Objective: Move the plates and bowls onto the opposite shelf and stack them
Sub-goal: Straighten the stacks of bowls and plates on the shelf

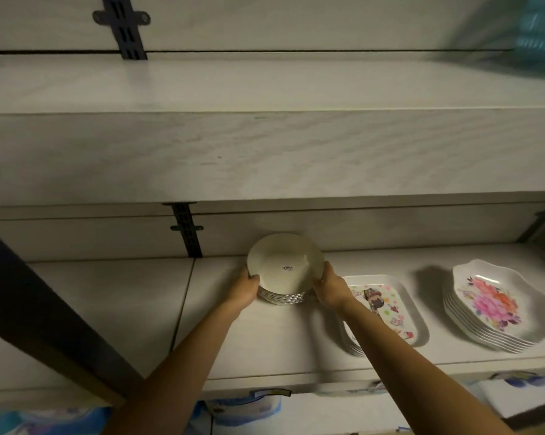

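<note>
Right forearm (406, 350) half-hides cartoon plates (399, 306); left grip (244, 290) and right grip (329, 290) clasp bowl stack (283, 265).

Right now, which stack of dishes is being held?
The leftmost, round white bowls: left hand and right hand grip them. Cartoon stack and floral stack lie unheld.

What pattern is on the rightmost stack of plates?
The rightmost plates show pink and orange flowers on white; the head view shows it best.
</note>
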Tool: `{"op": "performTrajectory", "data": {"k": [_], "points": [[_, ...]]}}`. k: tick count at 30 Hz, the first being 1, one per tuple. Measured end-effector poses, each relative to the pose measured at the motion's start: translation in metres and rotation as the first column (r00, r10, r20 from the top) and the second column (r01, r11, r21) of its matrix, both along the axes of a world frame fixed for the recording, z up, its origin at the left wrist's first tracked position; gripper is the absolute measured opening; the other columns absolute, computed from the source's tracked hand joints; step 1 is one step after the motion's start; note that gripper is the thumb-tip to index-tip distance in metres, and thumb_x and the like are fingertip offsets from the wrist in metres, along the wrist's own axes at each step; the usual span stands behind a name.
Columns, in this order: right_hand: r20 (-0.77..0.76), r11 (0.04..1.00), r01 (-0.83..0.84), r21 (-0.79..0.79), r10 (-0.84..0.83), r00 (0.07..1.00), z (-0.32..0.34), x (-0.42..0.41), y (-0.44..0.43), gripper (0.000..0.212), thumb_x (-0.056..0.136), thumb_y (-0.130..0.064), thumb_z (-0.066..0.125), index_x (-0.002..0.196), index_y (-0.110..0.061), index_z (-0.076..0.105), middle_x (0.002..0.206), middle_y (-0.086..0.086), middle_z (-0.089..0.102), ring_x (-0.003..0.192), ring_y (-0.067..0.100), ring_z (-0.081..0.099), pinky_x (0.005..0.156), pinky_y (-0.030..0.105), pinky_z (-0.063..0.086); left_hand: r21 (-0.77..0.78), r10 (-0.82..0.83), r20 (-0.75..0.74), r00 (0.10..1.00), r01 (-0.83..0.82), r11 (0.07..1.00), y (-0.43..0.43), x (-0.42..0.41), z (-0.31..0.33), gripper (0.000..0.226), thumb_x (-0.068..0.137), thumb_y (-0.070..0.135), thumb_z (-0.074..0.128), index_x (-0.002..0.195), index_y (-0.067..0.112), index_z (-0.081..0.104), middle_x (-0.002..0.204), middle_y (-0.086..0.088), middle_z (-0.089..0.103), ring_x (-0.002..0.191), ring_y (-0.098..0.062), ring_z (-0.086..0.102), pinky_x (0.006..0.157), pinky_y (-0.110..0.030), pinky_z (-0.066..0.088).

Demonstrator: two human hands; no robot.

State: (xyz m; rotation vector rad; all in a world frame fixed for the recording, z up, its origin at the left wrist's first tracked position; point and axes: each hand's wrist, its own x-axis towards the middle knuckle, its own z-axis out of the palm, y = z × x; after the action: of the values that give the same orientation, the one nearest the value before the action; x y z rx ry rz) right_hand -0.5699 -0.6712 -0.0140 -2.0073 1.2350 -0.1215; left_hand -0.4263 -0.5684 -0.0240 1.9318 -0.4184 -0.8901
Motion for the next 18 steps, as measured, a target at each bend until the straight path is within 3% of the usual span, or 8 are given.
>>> {"op": "performTrajectory", "data": {"k": [2, 5, 7, 9, 12, 14, 16, 18], "points": [[-0.035, 0.999, -0.013, -0.038, 0.012, 0.999, -0.002, 0.002, 0.001, 0.045, 0.094, -0.017, 0.042, 0.134, -0.001, 0.028, 0.123, 0.03, 0.056, 0.109, 0.046, 0.055, 0.085, 0.041, 0.045, 0.037, 0.011, 0.131, 0.991, -0.016, 0.999, -0.001, 0.002, -0.001, 0.036, 0.087, 0.005, 0.042, 0.122, 0.003, 0.052, 0.122, -0.022, 0.058, 0.11, -0.035, 0.056, 0.092, -0.043, 0.051], [-0.069, 0.998, -0.026, -0.062, 0.022, 0.997, -0.003, 0.003, 0.003, 0.043, 0.094, -0.014, 0.04, 0.133, 0.0, 0.027, 0.122, 0.03, 0.057, 0.108, 0.046, 0.055, 0.083, 0.04, 0.044, 0.047, 0.013, 0.161, 0.987, -0.021, 0.999, 0.0, 0.005, 0.002, 0.023, 0.083, 0.003, 0.047, 0.099, -0.003, 0.062, 0.104, -0.026, 0.065, 0.096, -0.036, 0.062, 0.083, -0.041, 0.052], [-0.08, 0.998, -0.035, -0.058, 0.03, 0.996, -0.003, 0.003, 0.004, 0.041, 0.093, -0.013, 0.04, 0.131, 0.0, 0.029, 0.119, 0.03, 0.059, 0.106, 0.045, 0.057, 0.083, 0.04, 0.045, 0.051, 0.008, 0.18, 0.984, -0.018, 0.999, 0.005, 0.005, 0.007, 0.011, 0.079, 0.007, 0.052, 0.076, 0.0, 0.059, 0.086, -0.024, 0.062, 0.082, -0.031, 0.062, 0.079, -0.041, 0.053], [-0.069, 0.999, -0.036, -0.034, 0.034, 0.997, -0.004, 0.003, 0.007, 0.042, 0.091, -0.011, 0.04, 0.13, -0.001, 0.028, 0.114, 0.03, 0.062, 0.1, 0.044, 0.061, 0.084, 0.046, 0.049, 0.049, 0.005, 0.202, 0.979, -0.015, 0.999, 0.013, 0.004, 0.008, 0.014, 0.063, 0.018, 0.052, 0.062, 0.004, 0.053, 0.077, -0.02, 0.06, 0.075, -0.027, 0.059, 0.078, -0.044, 0.055], [-0.048, 0.999, -0.037, 0.004, 0.037, 0.998, -0.008, 0.002, 0.016, 0.051, 0.088, -0.009, 0.041, 0.135, -0.003, 0.023, 0.112, 0.027, 0.063, 0.099, 0.045, 0.061, 0.085, 0.054, 0.051, 0.051, 0.006, 0.204, 0.979, -0.017, 0.999, 0.026, 0.004, 0.005, 0.025, 0.05, 0.02, 0.047, 0.062, 0.0, 0.057, 0.07, -0.019, 0.058, 0.067, -0.025, 0.056, 0.07, -0.044, 0.056], [-0.052, 0.998, -0.057, 0.011, 0.057, 0.997, -0.01, -0.001, 0.024, 0.055, 0.088, -0.01, 0.04, 0.138, -0.002, 0.019, 0.113, 0.027, 0.063, 0.1, 0.044, 0.061, 0.085, 0.054, 0.052, 0.059, 0.008, 0.194, 0.981, -0.02, 0.998, 0.038, 0.0, 0.005, 0.026, 0.048, 0.019, 0.048, 0.061, -0.001, 0.058, 0.066, -0.018, 0.056, 0.064, -0.023, 0.054, 0.06, -0.035, 0.048], [-0.037, 0.998, -0.065, 0.02, 0.065, 0.997, -0.012, -0.004, 0.031, 0.057, 0.088, -0.01, 0.04, 0.14, -0.005, 0.017, 0.112, 0.027, 0.063, 0.1, 0.044, 0.061, 0.085, 0.054, 0.052, 0.05, 0.021, 0.176, 0.984, -0.03, 0.998, 0.05, -0.005, 0.008, 0.024, 0.048, 0.019, 0.049, 0.06, -0.001, 0.057, 0.064, -0.016, 0.055, 0.063, -0.022, 0.052, 0.059, -0.028, 0.041], [-0.019, 0.996, -0.079, 0.036, 0.08, 0.997, -0.013, -0.007, 0.038, 0.059, 0.088, -0.009, 0.04, 0.142, -0.008, 0.016, 0.113, 0.029, 0.062, 0.101, 0.044, 0.06, 0.087, 0.055, 0.051, 0.042, 0.038, 0.165, 0.986, -0.046, 0.998, 0.061, -0.011, 0.01, 0.019, 0.051, 0.017, 0.052, 0.055, -0.001, 0.055, 0.058, -0.014, 0.054, 0.06, -0.022, 0.052, 0.056, -0.025, 0.043]]}}
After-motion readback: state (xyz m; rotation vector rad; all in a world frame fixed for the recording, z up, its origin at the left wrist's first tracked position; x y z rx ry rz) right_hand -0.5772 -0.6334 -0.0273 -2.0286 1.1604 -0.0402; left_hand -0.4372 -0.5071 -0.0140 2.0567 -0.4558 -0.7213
